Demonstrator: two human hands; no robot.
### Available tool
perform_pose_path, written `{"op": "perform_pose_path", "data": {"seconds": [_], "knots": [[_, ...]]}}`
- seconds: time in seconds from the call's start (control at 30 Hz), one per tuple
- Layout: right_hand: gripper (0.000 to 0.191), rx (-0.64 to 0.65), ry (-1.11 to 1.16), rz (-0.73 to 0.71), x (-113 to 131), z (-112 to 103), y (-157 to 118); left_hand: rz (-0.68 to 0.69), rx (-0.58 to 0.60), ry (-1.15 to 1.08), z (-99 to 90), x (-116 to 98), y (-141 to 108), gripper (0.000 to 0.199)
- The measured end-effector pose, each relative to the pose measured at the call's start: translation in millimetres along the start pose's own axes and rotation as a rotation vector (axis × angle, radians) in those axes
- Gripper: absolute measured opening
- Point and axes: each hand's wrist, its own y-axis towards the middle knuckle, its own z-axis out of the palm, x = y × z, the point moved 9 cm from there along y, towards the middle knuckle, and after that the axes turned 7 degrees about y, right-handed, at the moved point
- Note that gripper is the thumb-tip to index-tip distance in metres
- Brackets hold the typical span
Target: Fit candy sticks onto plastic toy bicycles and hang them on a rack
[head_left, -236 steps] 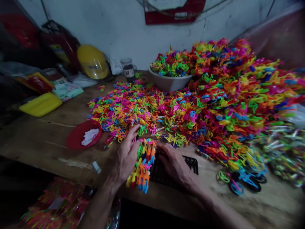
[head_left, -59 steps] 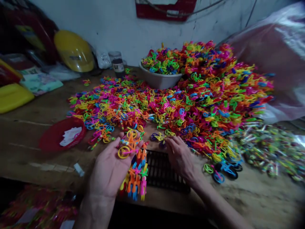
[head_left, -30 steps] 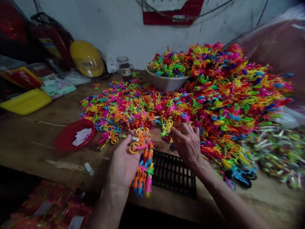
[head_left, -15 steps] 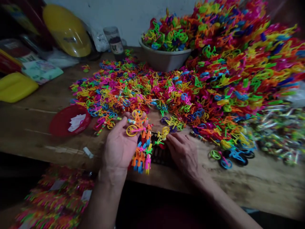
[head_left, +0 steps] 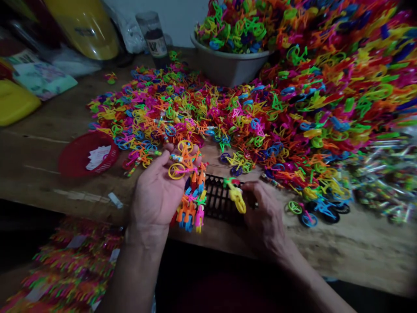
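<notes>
My left hand [head_left: 158, 191] is turned palm up, its fingers curled behind an orange toy bicycle [head_left: 185, 161] with yellow wheels. At the fingertips of my right hand [head_left: 265, 213] is a yellow toy bicycle [head_left: 237, 199] with a green part, held over a black slotted rack [head_left: 216, 202]. Several small orange, blue and pink toy bicycles [head_left: 192, 204] stand packed at the rack's left end, beside my left hand. My left fingertips are partly hidden behind the orange bicycle.
Loose toy bicycles [head_left: 202, 104] cover the table's back, below a heaped grey basin [head_left: 231, 67]. Shiny thin pieces [head_left: 384, 178] lie at right. A red basket [head_left: 70, 161] with paper slips and a jar [head_left: 153, 37] stand left. Filled racks [head_left: 65, 269] sit below the table edge.
My right hand has moved slightly right and down, and the yellow bicycle has turned and come with it off the rack. My left hand keeps its hold; the view has shifted a little.
</notes>
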Motion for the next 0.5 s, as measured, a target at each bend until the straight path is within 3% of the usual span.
{"op": "perform_pose_path", "data": {"seconds": [0.17, 0.3, 0.5], "knots": [[0.005, 0.091, 0.125, 0.035, 9, 25, 9, 0.026, -0.013, 0.015, -0.6, -1, 0, 0.021], [0.012, 0.077, 0.243, -0.012, 16, 43, 25, 0.030, 0.007, 0.005, 0.3, 0, 0, 0.022], [0.017, 0.046, 0.359, 0.087, 6, 64, 33, 0.036, -0.001, -0.045, -2.6, -1, 0, 0.021]]}}
